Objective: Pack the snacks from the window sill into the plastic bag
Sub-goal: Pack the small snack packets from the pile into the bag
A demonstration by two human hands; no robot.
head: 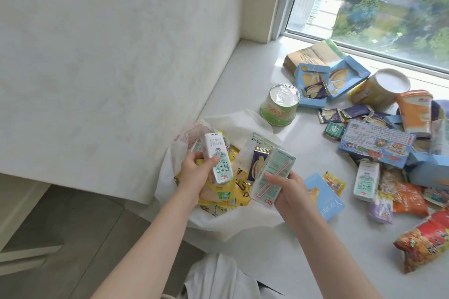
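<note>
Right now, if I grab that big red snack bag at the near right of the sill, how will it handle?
The red snack bag looks puffy and crinkled, so it is probably light and floppy rather than stiff. Its glossy film may be slippery. It lies flat, so rolling seems unlikely.

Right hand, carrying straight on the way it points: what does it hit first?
The right hand, gripping a milk carton, points up and left over the plastic bag. Carton leading, it would probably meet the purple packet lying in the bag first. How high it is above the packet is unclear.
</note>
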